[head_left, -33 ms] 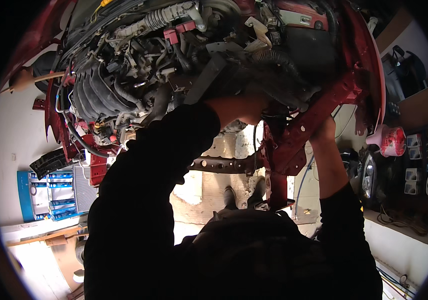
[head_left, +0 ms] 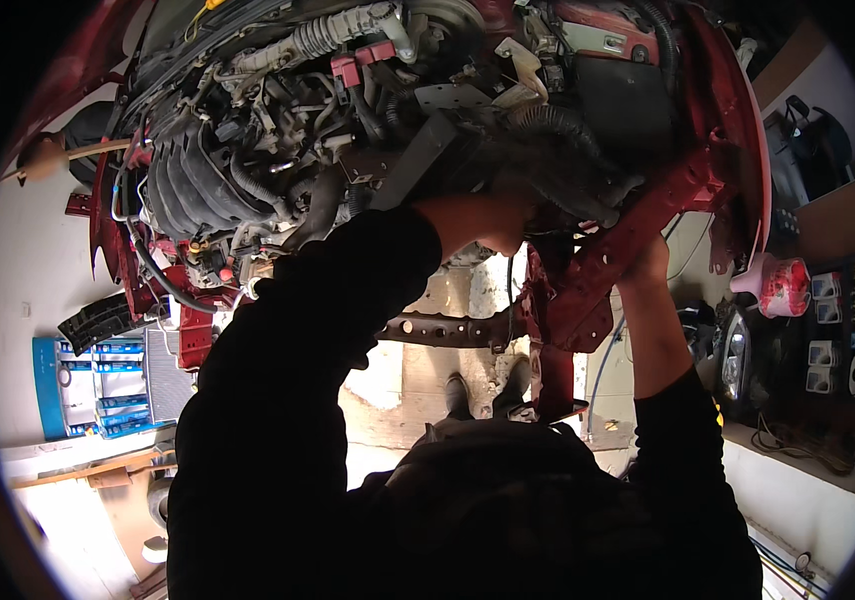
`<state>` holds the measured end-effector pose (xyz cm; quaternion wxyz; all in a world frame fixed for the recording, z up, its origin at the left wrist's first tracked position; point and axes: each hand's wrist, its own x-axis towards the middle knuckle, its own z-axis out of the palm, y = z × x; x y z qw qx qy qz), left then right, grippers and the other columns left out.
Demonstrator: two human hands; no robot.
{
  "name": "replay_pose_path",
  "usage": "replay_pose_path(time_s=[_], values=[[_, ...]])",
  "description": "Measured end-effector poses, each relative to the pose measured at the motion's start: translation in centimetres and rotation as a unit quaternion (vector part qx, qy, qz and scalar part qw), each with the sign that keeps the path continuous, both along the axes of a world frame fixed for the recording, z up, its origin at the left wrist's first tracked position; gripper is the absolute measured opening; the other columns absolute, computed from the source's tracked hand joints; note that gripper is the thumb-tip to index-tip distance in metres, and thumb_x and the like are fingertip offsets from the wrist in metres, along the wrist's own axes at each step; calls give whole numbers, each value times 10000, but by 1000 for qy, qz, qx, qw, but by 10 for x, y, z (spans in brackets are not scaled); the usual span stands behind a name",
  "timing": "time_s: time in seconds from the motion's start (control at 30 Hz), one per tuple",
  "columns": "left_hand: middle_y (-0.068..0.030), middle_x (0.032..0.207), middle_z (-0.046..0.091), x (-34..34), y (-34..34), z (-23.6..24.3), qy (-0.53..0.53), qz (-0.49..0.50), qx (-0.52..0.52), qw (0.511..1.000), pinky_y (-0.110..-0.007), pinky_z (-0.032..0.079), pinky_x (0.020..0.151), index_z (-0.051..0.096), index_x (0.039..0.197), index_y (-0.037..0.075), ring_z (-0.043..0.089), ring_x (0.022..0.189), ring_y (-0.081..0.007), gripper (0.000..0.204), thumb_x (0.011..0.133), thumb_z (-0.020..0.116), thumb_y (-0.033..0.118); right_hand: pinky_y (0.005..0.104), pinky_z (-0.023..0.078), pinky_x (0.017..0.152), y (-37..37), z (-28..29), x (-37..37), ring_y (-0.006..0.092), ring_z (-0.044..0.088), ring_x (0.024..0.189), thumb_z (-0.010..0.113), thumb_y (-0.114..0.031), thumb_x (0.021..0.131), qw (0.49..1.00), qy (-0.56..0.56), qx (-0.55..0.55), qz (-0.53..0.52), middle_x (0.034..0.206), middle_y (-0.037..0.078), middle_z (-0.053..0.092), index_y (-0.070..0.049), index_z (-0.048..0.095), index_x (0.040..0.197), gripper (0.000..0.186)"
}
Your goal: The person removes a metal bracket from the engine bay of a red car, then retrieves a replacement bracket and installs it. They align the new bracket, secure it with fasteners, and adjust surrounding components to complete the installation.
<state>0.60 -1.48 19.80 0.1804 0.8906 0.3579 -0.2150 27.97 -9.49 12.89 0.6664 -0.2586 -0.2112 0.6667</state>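
Red rail (head_left: 588, 285) of glossy painted metal

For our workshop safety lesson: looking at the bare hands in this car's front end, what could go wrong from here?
The left hand reaches in near the black hose with its fingers out of sight, so it could get pinched or scraped on hidden parts.
The right hand is bare beside the red metal frame; an edge might cut it if it slips.
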Motion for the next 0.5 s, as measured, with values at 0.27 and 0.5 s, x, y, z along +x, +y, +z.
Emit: replay_pose_path(time_s=[0.27, 0.5], values=[[-202, 1220, 794, -5, 6, -33, -4, 46, -67, 997, -456, 606, 988, 710, 1458, 124, 755, 1149, -361, 686, 806, 854, 284, 481, 591, 1097, 1, 6, -29, 336, 714, 1221, 674, -480, 1056, 993, -17, -81, -84, 1340, 121, 741, -113, 657, 1440, 531], [-202, 1182, 807, -9, 0, -36, -39, 96, -118, 988, -453, 627, 906, 686, 1478, 103, 773, 1085, -344, 738, 770, 879, 175, 492, 628, 1019, -1, -25, -49, 339, 732, 1154, 636, -393, 1089, 991, 121, 46, -20, 1263, 118, 756, -112, 662, 1410, 427]])
